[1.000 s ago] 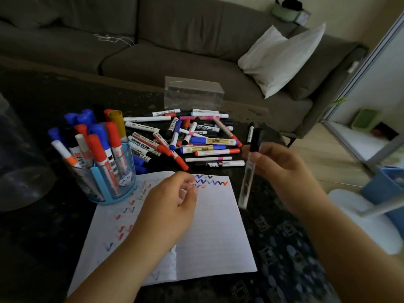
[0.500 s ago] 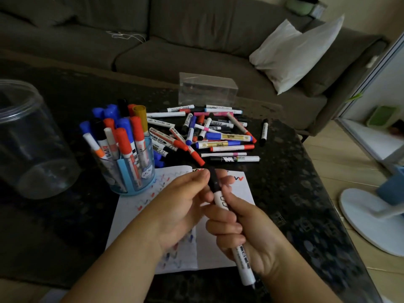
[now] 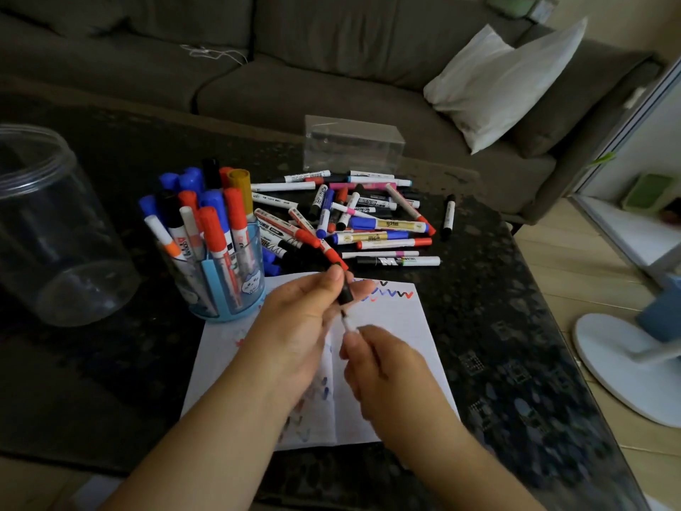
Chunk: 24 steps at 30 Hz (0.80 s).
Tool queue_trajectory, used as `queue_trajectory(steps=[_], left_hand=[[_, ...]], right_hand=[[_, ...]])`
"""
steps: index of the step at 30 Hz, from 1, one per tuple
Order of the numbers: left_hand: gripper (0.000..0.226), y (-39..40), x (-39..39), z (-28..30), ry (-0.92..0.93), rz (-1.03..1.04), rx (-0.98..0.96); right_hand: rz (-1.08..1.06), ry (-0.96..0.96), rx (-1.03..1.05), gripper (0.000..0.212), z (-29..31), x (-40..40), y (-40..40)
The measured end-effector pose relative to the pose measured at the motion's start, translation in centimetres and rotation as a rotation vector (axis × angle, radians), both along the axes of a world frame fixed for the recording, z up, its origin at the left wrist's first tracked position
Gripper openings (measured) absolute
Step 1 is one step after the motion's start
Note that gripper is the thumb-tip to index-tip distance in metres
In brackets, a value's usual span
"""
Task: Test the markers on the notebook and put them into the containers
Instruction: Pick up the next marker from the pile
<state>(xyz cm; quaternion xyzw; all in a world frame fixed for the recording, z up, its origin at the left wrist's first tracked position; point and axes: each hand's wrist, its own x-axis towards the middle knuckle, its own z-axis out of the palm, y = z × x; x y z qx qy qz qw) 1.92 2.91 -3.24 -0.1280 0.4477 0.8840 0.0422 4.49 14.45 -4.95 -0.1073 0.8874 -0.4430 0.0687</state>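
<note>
Nearest: right hand (image 3: 387,366) curls around the white barrel of a marker (image 3: 348,322), bare tip pointing up and away. Left hand (image 3: 306,326) pinches the black cap (image 3: 345,289) between thumb and fingers; cap sits just clear of the tip, so the pair is uncapped. Both hover above the open notebook (image 3: 398,348), which carries zigzag test strokes along its top edge.

Handling judgement: marker looks light, rigid, smooth plastic; grip mid-barrel for writing, keep the small cap pinched, as it could easily slip.

Further out: blue cup (image 3: 236,285), packed with markers standing upright, touches the notebook's upper left corner. A large clear jar (image 3: 55,230) stands left. Beyond lie the pile of loose markers (image 3: 361,219), then a clear box (image 3: 352,143).
</note>
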Motion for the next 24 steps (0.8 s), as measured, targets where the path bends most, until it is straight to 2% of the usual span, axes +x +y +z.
queue_trajectory(steps=[1,3,7,11,13,16,19,21,24], left_hand=[[0.017,-0.1,-0.1,0.0,0.008,0.026,-0.004],[0.017,0.0,-0.1,-0.3,-0.009,0.057,-0.071],[0.012,0.0,0.0,-1.0,-0.070,0.132,-0.292],[0.011,-0.6,-0.1,-1.3,-0.092,0.187,-0.533],[0.008,-0.6,0.0,-1.3,-0.049,0.154,-0.617],[0.004,-0.3,-0.2,-1.5,0.024,0.098,-0.762],[0.012,0.0,-0.5,-2.1,0.074,0.050,-0.942],[0.015,0.2,-0.6,-2.4,0.113,0.007,-1.065],[0.018,0.4,-0.7,-2.8,0.183,-0.048,-1.242]], right_hand=[[-0.004,0.003,0.067,0.029,-0.7,0.3,0.3],[-0.040,-0.054,0.062,0.030,-1.6,0.8,0.7],[-0.148,-0.127,-0.146,0.029,-0.9,0.1,2.3],[-0.212,-0.277,-0.483,0.021,1.2,-1.5,3.6],[-0.222,-0.302,-0.625,0.029,1.8,-2.6,4.1],[-0.240,-0.378,-0.791,0.026,2.6,-4.2,4.7],[-0.304,-0.510,-1.002,0.030,2.4,-5.9,5.3],[-0.259,-0.499,-1.022,0.031,1.7,-6.8,5.3],[-0.230,-0.384,-0.865,0.029,0.6,-7.9,5.1]])
